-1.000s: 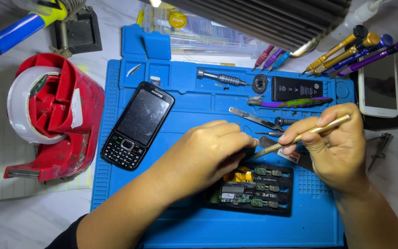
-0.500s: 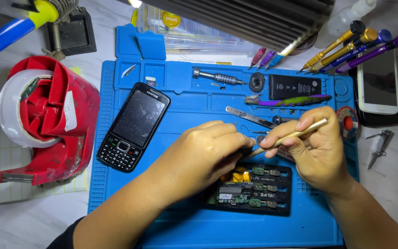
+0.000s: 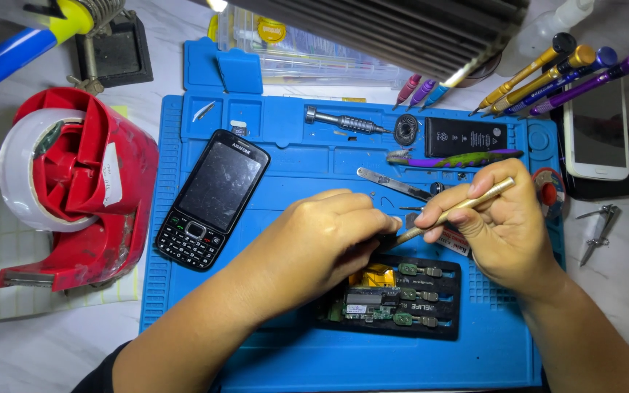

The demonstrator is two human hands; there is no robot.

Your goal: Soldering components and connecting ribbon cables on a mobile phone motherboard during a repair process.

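Note:
My left hand (image 3: 314, 247) rests with curled fingers on the top left of an opened black phone body (image 3: 409, 302) whose green circuit board shows. My right hand (image 3: 500, 229) is shut on a slim gold-coloured tool (image 3: 453, 211), held like a pen, its tip pointing down-left at the phone's upper edge beside my left fingertips. The tip itself is hidden between the hands. Both lie on a blue work mat (image 3: 293, 167).
A black keypad phone (image 3: 212, 198) lies left on the mat. A red tape dispenser (image 3: 74, 182) stands further left. A battery (image 3: 467, 136), tweezers (image 3: 394, 183), a screwdriver (image 3: 343, 120) and a toothbrush (image 3: 460, 158) lie behind. Coloured screwdrivers (image 3: 569, 69) and a white phone (image 3: 597, 131) lie at the right.
The hands stay over the opened phone; my right hand and its tool shifted slightly left, closer to my left fingers. The view moved a little.

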